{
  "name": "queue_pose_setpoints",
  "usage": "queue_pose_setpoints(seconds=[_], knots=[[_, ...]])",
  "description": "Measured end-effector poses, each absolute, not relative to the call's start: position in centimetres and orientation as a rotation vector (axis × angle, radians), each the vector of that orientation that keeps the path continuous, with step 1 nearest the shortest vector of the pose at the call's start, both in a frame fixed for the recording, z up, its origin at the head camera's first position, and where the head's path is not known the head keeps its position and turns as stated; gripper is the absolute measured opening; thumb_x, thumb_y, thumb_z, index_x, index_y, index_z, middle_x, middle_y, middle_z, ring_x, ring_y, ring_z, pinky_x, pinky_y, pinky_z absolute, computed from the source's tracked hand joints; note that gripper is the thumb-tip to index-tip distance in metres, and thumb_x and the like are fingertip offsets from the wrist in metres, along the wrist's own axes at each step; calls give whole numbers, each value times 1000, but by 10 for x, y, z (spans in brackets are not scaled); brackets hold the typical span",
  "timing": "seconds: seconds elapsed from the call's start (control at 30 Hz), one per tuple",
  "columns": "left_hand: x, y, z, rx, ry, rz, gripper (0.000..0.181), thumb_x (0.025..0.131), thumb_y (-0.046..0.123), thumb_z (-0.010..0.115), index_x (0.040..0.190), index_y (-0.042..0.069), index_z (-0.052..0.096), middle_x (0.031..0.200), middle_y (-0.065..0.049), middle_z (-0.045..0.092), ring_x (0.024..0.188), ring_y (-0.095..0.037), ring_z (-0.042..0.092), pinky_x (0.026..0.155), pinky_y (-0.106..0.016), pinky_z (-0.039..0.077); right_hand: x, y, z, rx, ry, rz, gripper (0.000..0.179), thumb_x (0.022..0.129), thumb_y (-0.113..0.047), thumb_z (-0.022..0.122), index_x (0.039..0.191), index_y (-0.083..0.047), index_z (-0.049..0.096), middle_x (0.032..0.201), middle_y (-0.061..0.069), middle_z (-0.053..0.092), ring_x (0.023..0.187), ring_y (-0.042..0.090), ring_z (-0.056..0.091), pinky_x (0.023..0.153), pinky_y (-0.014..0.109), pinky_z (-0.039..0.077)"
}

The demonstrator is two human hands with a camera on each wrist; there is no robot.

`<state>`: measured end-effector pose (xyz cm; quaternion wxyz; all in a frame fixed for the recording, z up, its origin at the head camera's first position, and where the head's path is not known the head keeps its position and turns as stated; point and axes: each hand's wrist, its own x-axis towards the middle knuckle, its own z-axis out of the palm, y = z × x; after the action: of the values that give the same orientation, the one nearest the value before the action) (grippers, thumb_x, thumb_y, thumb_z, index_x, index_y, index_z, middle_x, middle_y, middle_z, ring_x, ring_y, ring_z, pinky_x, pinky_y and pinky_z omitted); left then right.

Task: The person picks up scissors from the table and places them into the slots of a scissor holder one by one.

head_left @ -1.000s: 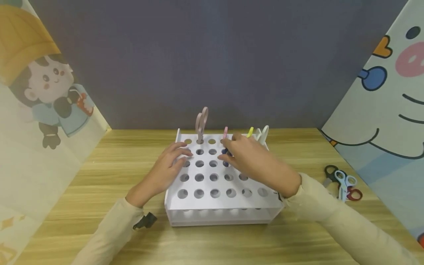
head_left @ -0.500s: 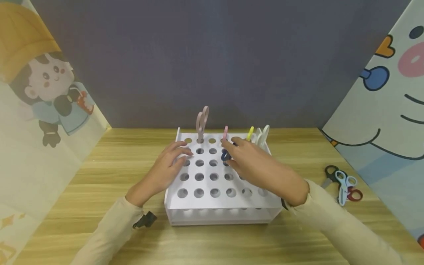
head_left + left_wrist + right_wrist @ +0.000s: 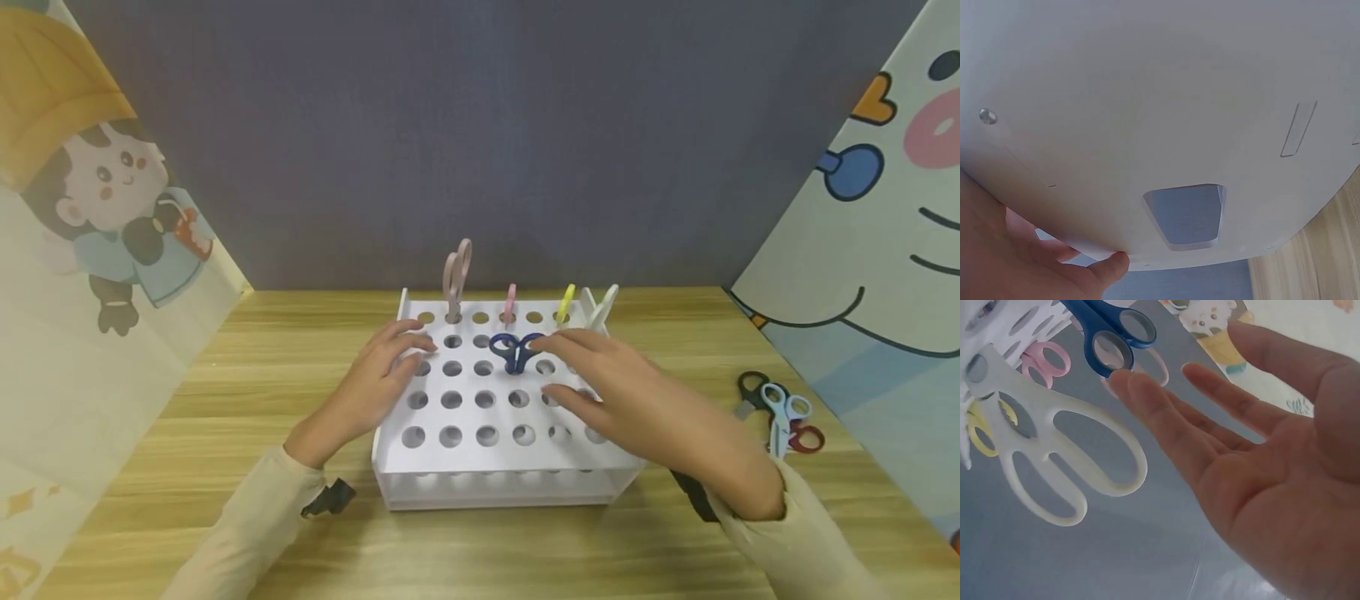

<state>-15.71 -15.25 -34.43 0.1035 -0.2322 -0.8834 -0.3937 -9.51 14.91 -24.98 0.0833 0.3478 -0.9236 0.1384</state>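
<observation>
a pair of navy scissors (image 3: 515,360) is held upright by a white rack (image 3: 465,463), handles uppermost, in the fourth column of holes from the left and toward the back; the exact row is masked by the handles. the fingers of the right hand (image 3: 626,387) are released and spread, with thumb and fingertips parted, and are placed just beside the right loop of the navy scissors; whether that loop is touched by a fingertip cannot be told. the left hand (image 3: 375,379) is rested on the rack's left edge, its fingers loose and slightly bent over the perforated top; in the left wrist view, the rack's side panel is seen to be pierced by a cutout (image 3: 1186,215). in the back row, the second hole is filled by mauve scissors (image 3: 454,296), the fourth by pink scissors (image 3: 509,310) and the sixth by yellow scissors (image 3: 564,307). white scissors (image 3: 602,310) are stood near the back right corner, their lower part covered by the right hand. on the wooden table (image 3: 285,375), well to the right, black scissors (image 3: 740,389), light blue scissors (image 3: 781,419) and red scissors (image 3: 808,450) are heaped together.
</observation>
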Motion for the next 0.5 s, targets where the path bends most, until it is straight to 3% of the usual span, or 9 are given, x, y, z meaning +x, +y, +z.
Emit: queue_pose_setpoints(seconds=[0.3, 0.5], knots=[[-158, -153, -346, -686, -2601, -1151, 24, 99, 9, 50, 114, 7, 69, 147, -16, 48, 143, -38, 34, 116, -62, 21, -83, 170, -261, 1053, -2664, 478, 34, 96, -17, 67, 129, -11, 62, 128, 7, 65, 112, 27, 64, 90, 50, 55], [-159, -153, -346, -694, -2602, -1146, 24, 99, 9, 50, 114, 7, 69, 147, -19, 48, 142, -38, 34, 116, -62, 21, -79, 186, -274, 1014, -2601, 540, 29, 92, -15, 71, 120, -13, 67, 116, -2, 68, 96, 12, 67, 77, 36, 59]])
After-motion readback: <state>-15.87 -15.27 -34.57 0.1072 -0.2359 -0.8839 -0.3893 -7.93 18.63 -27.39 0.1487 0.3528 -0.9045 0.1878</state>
